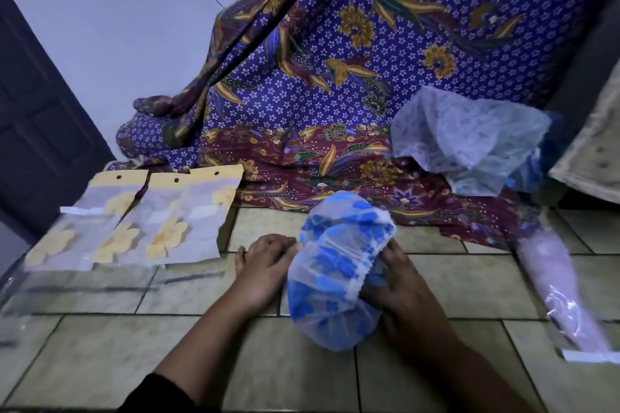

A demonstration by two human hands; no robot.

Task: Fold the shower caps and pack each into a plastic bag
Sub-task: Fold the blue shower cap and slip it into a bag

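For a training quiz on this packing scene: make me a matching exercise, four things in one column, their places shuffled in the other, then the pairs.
Things:
1. blue shower cap
2. flower-printed bags
3. pale shower cap
4. pink-filled bag

Places:
A. far right on the floor tiles
B. held between the left hand and right hand
C. back right, on the batik cloth
D. lying flat at the left

Pairs: 1-B, 2-D, 3-C, 4-A
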